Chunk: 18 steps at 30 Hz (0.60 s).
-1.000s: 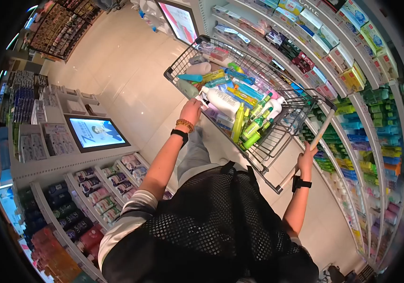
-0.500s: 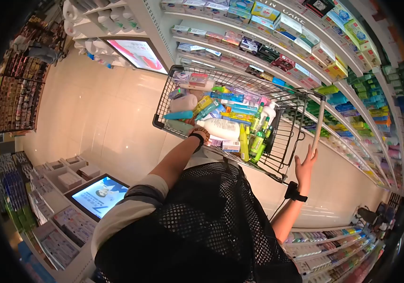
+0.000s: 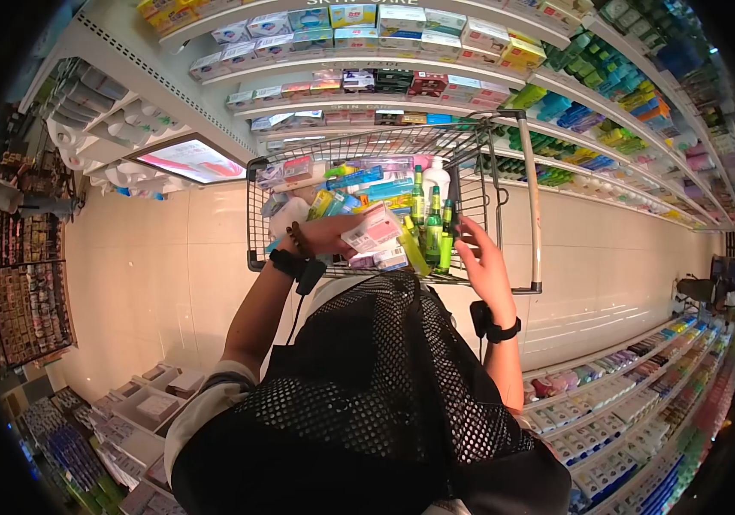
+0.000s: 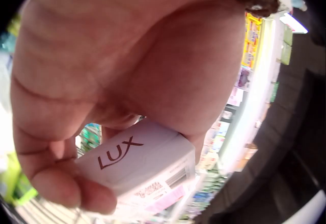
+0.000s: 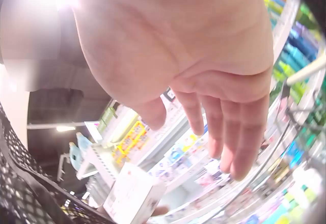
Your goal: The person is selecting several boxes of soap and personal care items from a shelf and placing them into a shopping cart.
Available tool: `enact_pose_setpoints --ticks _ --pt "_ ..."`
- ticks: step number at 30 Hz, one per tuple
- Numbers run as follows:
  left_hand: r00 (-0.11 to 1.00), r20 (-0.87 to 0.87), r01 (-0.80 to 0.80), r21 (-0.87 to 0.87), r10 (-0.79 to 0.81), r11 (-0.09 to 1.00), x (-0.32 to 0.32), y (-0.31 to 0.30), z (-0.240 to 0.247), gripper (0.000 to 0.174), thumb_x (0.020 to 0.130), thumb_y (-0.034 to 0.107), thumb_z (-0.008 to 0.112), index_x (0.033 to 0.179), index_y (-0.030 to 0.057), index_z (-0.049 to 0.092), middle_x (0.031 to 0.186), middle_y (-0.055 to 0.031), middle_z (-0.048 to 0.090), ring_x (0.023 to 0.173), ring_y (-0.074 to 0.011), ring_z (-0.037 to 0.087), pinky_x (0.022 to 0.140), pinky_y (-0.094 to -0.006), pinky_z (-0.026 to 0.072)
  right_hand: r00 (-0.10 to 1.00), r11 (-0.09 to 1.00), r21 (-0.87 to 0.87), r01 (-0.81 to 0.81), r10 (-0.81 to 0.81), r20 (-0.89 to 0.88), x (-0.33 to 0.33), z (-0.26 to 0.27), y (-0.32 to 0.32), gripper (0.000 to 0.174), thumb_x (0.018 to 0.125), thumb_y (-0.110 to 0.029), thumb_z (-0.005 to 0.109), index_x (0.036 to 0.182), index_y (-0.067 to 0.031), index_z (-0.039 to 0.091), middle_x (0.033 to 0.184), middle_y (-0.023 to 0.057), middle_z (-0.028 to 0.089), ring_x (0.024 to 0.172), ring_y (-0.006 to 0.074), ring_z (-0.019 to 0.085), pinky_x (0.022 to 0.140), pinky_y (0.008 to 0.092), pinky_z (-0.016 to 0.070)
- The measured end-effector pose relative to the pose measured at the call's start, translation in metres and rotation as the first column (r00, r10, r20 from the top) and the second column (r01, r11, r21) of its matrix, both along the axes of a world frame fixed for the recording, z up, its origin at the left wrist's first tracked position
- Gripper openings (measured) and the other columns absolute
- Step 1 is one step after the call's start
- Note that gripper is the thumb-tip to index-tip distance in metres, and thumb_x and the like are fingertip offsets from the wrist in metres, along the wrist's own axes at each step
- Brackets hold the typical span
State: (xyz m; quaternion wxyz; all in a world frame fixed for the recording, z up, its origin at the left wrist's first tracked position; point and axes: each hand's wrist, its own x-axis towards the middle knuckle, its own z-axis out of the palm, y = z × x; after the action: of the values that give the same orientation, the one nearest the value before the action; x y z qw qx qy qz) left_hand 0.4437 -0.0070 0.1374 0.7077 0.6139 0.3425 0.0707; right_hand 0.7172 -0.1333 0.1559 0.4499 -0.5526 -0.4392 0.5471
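My left hand (image 3: 330, 234) grips a small white box with pink print (image 3: 372, 228) above the near side of the wire cart. In the left wrist view, the thumb and curled fingers pinch this box (image 4: 147, 158), which reads LUX. Near the cart's right half, my right hand (image 3: 486, 266) hovers with fingers apart and holds nothing; the right wrist view shows its palm (image 5: 178, 46) and loose fingers, with the white box (image 5: 133, 193) below. Green bottles (image 3: 433, 225), a white pump bottle (image 3: 436, 178) and several colourful packages lie in the cart.
The cart's pale handle (image 3: 532, 202) is at its right end. Stocked shelves (image 3: 367, 60) run behind the cart, and a lit screen (image 3: 194, 160) stands back left. More shelves (image 3: 607, 403) are at the lower right; tiled floor (image 3: 140, 275) lies left.
My left hand has lifted the white box from the cart's near side. My right hand has left the handle and moved left toward the bottles. The view has turned, bringing the shelves across the top.
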Motion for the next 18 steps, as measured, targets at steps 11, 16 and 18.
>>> enact_pose_setpoints --ticks 11,16,18 --pt "0.975 0.183 -0.224 0.834 0.129 0.504 0.058 -0.037 0.093 0.077 0.059 0.015 0.092 0.129 0.008 0.061 0.115 -0.0118 0.048 0.107 -0.0284 0.054 0.092 -0.0369 0.0486 0.858 0.991 0.064 -0.119 0.135 -0.495 0.004 0.064 0.019 0.046 0.108 -0.03 0.043 0.143 -0.0006 0.046 0.104 0.0127 0.067 0.079 0.022 0.071 0.062 0.0309 0.0588" --pt "0.971 0.211 -0.24 0.834 0.115 0.497 0.067 -0.042 0.094 0.087 0.056 0.014 0.094 0.134 0.0073 0.057 0.121 -0.0134 0.049 0.113 -0.0302 0.054 0.096 -0.0402 0.0482 0.893 0.987 0.107 -0.124 0.158 -0.421 0.019 0.063 0.019 0.047 0.107 -0.03 0.044 0.145 -0.002 0.045 0.1 0.0105 0.066 0.077 0.0209 0.071 0.062 0.0298 0.0585" --pt "0.973 0.197 -0.231 0.833 0.121 0.503 0.067 -0.044 0.099 0.086 0.057 0.015 0.094 0.134 0.0075 0.057 0.121 -0.0135 0.05 0.113 -0.0301 0.054 0.096 -0.0401 0.0484 0.887 0.99 0.089 -0.109 0.138 -0.44 0.019 0.057 0.018 0.047 0.107 -0.029 0.044 0.146 -0.0022 0.044 0.1 0.0099 0.066 0.075 0.0211 0.071 0.061 0.0298 0.0584"
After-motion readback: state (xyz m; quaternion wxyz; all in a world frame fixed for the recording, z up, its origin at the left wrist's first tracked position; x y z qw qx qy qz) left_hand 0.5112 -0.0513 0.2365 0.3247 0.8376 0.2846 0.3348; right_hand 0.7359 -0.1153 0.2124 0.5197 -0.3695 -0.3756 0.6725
